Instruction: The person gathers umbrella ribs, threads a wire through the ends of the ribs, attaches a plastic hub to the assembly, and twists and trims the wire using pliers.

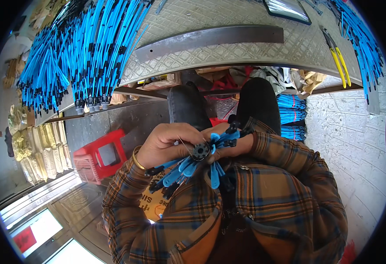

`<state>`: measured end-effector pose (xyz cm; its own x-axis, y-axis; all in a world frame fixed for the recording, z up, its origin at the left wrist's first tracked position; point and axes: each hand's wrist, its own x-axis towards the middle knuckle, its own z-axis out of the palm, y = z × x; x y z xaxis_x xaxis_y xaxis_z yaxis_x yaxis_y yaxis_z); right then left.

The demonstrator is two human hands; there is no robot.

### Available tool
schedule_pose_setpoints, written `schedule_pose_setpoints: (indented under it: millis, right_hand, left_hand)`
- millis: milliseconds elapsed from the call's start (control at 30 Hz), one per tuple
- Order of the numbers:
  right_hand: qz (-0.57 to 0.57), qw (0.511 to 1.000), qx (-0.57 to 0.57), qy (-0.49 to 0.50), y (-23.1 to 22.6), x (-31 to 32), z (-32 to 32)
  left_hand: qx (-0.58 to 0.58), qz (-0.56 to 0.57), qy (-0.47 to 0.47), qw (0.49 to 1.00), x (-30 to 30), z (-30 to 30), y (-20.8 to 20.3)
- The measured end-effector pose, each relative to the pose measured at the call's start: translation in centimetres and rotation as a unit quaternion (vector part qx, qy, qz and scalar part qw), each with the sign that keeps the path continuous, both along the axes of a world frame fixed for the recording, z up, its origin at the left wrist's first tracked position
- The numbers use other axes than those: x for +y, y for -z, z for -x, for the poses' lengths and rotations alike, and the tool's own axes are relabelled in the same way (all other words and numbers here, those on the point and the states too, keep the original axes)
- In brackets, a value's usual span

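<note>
In front of my chest is a bundle of blue ribs [187, 168] with black joints, fanned around a round black hub [200, 152] with holes in its face. My right hand [233, 143] is closed around the bundle from the right side, its fingers partly hidden by the ribs. At the hub's left edge, the thumb and fingers of my left hand [169, 141] are pinched together. A thin wire [185, 145] runs from those fingers toward the hub. Exactly where the wire enters is too small to see.
Beyond my knees stands a worktable [175, 57] with a long metal bar [215, 37] and yellow-handled pliers [340, 66]. Blue ribs are piled at its left [98, 53] and right [363, 46] ends. A red stool [119, 152] is at left; a white brick wall [340, 127] borders the right.
</note>
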<state>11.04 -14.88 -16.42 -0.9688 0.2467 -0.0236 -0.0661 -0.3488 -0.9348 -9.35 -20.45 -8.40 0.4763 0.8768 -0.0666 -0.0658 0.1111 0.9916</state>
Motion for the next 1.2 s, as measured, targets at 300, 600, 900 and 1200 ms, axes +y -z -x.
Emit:
schedule_pose_setpoints:
  millis: [300,600,900,1200]
  right_hand:
    - [0.028,1.0,-0.005,0.011,-0.5,-0.1,-0.1]
    - [0.031,0.997,0.003,0.07,0.0,-0.8,0.1]
    - [-0.005,0.998,0.016,0.068,-0.7,-0.2,-0.2]
    - [-0.039,0.998,0.025,0.038,0.6,0.1,-0.2]
  left_hand:
    - [-0.038,0.035,-0.025,0.998,-0.3,-0.2,0.3]
    - [0.0,-0.063,0.021,0.998,0.2,0.6,0.1]
    - [-0.063,0.151,0.006,0.987,0.5,0.6,-1.5]
    - [0.117,-0.032,0.108,0.987,3.0,-0.2,-3.1]
